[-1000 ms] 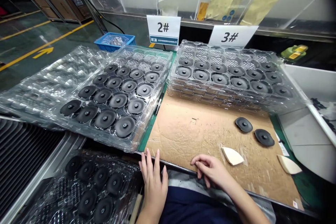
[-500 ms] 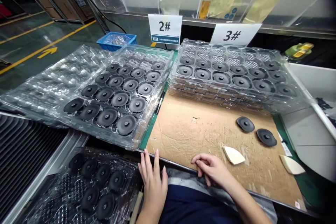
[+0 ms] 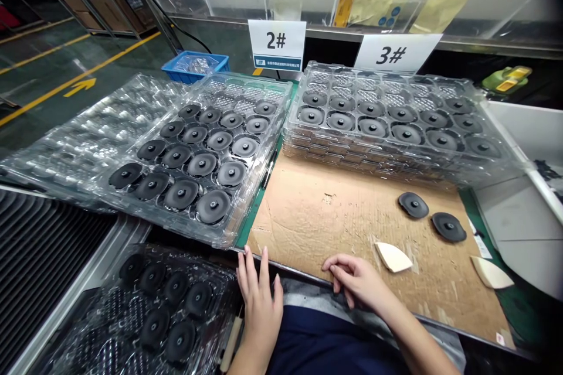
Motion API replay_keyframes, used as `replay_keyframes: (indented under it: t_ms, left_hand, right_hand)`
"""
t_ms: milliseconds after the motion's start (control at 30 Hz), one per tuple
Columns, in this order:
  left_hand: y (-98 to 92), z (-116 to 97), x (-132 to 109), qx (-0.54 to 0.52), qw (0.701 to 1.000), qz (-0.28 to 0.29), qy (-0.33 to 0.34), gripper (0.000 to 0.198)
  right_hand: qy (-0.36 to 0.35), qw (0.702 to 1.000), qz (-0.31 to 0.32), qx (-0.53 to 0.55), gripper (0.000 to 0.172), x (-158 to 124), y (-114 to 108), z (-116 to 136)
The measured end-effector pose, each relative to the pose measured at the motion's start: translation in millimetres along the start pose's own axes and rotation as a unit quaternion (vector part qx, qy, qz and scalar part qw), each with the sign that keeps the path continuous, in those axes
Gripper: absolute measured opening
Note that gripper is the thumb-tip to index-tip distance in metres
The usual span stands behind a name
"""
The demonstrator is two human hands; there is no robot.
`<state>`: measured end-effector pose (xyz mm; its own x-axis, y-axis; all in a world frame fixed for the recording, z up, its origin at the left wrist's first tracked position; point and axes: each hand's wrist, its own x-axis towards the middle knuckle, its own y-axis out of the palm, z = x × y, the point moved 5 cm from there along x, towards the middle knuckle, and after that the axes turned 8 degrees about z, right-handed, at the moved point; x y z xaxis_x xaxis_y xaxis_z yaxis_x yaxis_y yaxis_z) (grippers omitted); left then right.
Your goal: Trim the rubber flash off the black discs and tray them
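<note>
Grips stand empty on both sides. The left hand (image 3: 259,310) is open wide, its fingers (image 3: 264,266) spread and reaching up to the near edge of a cardboard sheet (image 3: 325,228), just below the corner of a clear plastic tray (image 3: 264,129) and holding nothing. The right hand (image 3: 356,281) makes a much narrower grip, its fingers (image 3: 338,266) loosely curled and resting on the same cardboard edge, with nothing between them. A cream wedge pad (image 3: 393,257) lies on the cardboard just beside the right hand, apart from it, and a second wedge pad (image 3: 491,272) sits further right. Two loose black discs (image 3: 414,205) lie side by side on the cardboard, well beyond the right hand. The clear tray beside the left hand carries rows of matching discs in its pockets and sits on the worktop beneath a 2# sign (image 3: 276,45). A lower tray (image 3: 211,272) of discs lies just left of the left hand, below the worktop edge. Behind the cardboard, a tall stack of trays (image 3: 396,164) stands under a 3# sign (image 3: 397,53), and a blue crate (image 3: 194,66) sits beyond the trays.
</note>
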<state>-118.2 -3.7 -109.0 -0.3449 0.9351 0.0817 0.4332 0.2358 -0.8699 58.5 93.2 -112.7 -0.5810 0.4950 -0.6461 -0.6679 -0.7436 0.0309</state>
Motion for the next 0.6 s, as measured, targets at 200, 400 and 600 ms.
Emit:
replay_keyframes:
  t_ms: [200, 400, 600]
  left_hand:
    - [-2.6, -4.1, 3.2, 0.003, 1.000, 0.001, 0.003, 0.067]
    - [-1.4, -9.1, 3.1, 0.013, 1.000, 0.005, 0.002, 0.068]
    - [1.1, -8.3, 2.4, 0.023, 1.000, 0.017, -0.001, 0.065]
  right_hand:
    - [-0.011, 1.000, -0.001, -0.009, 0.037, 0.0, -0.2, -1.5]
    - [-0.028, 0.999, -0.001, -0.020, 0.035, 2.4, -0.6, -7.4]
    - [-0.061, 0.996, -0.006, -0.064, 0.031, -4.2, 0.2, 5.3]
